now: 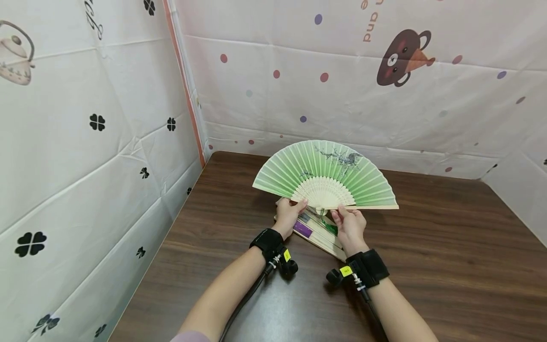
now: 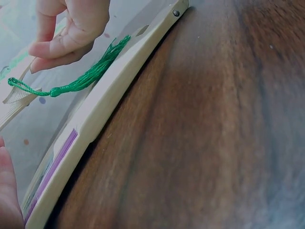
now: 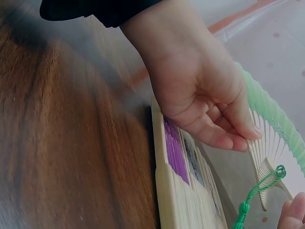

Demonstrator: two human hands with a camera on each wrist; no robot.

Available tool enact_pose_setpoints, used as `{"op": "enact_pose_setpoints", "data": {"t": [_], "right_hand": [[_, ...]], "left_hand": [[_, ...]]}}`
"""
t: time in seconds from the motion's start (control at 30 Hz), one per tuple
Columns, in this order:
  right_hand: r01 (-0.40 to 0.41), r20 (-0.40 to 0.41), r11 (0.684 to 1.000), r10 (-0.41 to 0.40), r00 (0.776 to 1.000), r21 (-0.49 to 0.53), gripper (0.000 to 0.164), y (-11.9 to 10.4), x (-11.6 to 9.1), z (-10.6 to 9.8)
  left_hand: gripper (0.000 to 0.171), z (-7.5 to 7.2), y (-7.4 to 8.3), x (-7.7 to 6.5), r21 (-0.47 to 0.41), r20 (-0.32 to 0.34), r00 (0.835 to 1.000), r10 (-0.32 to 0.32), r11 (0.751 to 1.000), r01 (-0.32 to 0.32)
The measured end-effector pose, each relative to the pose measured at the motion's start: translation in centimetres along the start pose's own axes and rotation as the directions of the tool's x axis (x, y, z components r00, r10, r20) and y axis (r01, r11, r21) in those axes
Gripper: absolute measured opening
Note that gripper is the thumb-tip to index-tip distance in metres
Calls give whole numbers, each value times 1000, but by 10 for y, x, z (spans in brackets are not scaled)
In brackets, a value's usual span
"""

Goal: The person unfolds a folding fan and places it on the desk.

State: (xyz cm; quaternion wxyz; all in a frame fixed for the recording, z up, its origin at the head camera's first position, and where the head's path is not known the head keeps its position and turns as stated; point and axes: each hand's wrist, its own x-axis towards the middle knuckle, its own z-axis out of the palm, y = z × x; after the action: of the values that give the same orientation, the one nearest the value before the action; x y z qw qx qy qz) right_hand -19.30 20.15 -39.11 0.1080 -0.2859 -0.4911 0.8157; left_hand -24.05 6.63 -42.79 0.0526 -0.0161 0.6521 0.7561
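Observation:
A spread folding fan (image 1: 299, 164) with a green leaf, dark printed decoration and pale slatted ribs is held upright between both hands. My left hand (image 1: 288, 217) pinches the left part of its rib section between thumb and fingers, as the right wrist view shows closely. On the other side of the pivot, my right hand (image 1: 351, 229) pinches the lower right outer stick. A green tassel (image 2: 88, 78) dangles from the pivot. Beneath the hands lie several folded fans (image 1: 321, 237) with pale wooden sticks, one with a purple leaf (image 3: 175, 152).
The dark wood table (image 1: 448, 266) extends around the fans. Patterned white sheeting (image 1: 256, 104) rises behind its far edge and along the left side. Each wrist wears a black strap (image 1: 368, 267) with a small camera and cable.

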Motion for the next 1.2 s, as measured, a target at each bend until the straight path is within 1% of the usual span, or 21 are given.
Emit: {"op": "enact_pose_setpoints", "data": {"t": [0.07,0.2,0.27,0.33,0.4,0.53,0.6,0.7,0.77,0.83,0.9,1.0,1.07,1.1,1.2], "right_hand": [[27,-5,1000,-27,1000,-10,13,-2,0,-1],[99,-11,995,-99,995,-10,15,-12,4,-8],[126,-20,992,-126,992,15,16,-21,8,-14],[149,-31,988,-148,988,34,18,-30,14,-23],[158,-48,986,-156,987,47,19,-40,20,-33],[137,-80,989,-133,988,58,19,-60,30,-57],[126,-90,991,-121,989,53,18,-69,34,-69],[112,-110,992,-105,988,58,17,-84,39,-87],[112,-133,993,-105,986,46,15,-92,43,-98],[112,-157,993,-106,982,27,15,-99,46,-109],[106,-185,994,-105,977,-3,15,-104,49,-120],[112,-228,990,-128,965,-80,18,-109,54,-136],[111,-256,987,-136,957,-113,20,-110,57,-147],[103,-273,986,-136,952,-131,21,-110,57,-151],[75,-302,987,-115,946,-143,25,-113,58,-165]], "left_hand": [[18,2,0,1,-29,11,1000,-1,1000,1],[19,8,4,2,-92,60,998,4,996,2],[20,12,9,3,-118,77,997,3,993,6],[20,17,14,4,-118,68,998,-3,993,11],[20,22,19,5,-122,52,999,-14,992,20],[18,32,28,7,-109,25,999,-27,994,30],[17,36,31,8,-106,24,1000,-16,994,19],[15,41,34,8,-87,47,999,-2,996,6],[15,45,34,6,-50,82,997,0,999,4],[16,49,34,4,16,134,991,-3,1000,0],[17,53,33,0,96,195,981,-6,995,-13],[20,62,30,-7,216,272,962,-9,975,-52],[20,69,27,-12,273,305,952,-20,960,-68],[20,72,26,-14,288,317,948,-27,955,-69],[19,83,20,-20,331,347,937,-49,941,-73]]}}
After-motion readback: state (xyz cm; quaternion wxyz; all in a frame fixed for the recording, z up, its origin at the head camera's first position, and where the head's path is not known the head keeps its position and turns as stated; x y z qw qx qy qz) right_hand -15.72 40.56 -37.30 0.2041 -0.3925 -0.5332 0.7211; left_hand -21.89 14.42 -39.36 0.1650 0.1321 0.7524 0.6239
